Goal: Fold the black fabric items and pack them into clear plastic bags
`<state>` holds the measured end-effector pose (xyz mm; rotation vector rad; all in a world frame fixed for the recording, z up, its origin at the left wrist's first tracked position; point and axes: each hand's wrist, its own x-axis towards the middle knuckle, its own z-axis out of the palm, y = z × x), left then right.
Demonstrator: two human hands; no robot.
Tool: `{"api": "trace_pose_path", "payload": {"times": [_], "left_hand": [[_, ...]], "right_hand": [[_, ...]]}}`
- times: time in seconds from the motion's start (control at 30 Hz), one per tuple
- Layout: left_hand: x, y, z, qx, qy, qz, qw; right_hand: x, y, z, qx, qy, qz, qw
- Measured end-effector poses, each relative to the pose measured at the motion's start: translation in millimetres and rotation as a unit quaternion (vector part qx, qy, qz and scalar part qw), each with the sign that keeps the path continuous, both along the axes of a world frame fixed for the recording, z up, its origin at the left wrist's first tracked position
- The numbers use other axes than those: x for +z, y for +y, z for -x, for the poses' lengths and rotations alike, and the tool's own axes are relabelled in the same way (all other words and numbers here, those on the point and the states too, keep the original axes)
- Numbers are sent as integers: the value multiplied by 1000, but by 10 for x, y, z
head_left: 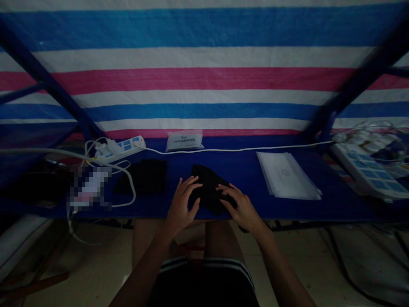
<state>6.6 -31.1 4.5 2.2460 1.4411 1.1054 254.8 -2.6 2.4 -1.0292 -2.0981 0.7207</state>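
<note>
A piece of black cloth (pixel 209 187) lies on the blue tabletop in front of me; its exact kind is too dark to make out. My left hand (pixel 185 202) rests at its left edge with the fingers apart. On the cloth's right side lies my right hand (pixel 239 204), fingers spread and slightly bent. Neither hand grips the cloth. Another black cloth pile (pixel 142 175) sits to the left. Flat translucent plastic bags (pixel 286 175) are stacked on the right, and a filled bag with printed lettering (pixel 184 140) stands at the back.
A white power strip (pixel 123 148) with plugs lies at the back left, and a larger one (pixel 372 170) is at the right. One white cable (pixel 236 149) crosses the table's rear. Blue metal posts (pixel 60 94) flank the striped sheet (pixel 204 81) behind.
</note>
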Motion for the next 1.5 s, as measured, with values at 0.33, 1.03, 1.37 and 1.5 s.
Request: {"api": "trace_pose_path", "payload": {"times": [0.33, 1.03, 1.37, 1.5], "left_hand": [[-6, -86, -1, -4, 80, 55, 995], [285, 440, 90, -20, 30, 64, 997], [377, 445, -105, 98, -53, -100, 989], [200, 173, -221, 5, 42, -18, 999]], "right_hand": [[6, -48, -67, -22, -10, -17, 1000], [74, 202, -41, -127, 6, -8, 992], [118, 824, 17, -217, -64, -25, 974], [51, 1024, 24, -254, -104, -13, 962]]}}
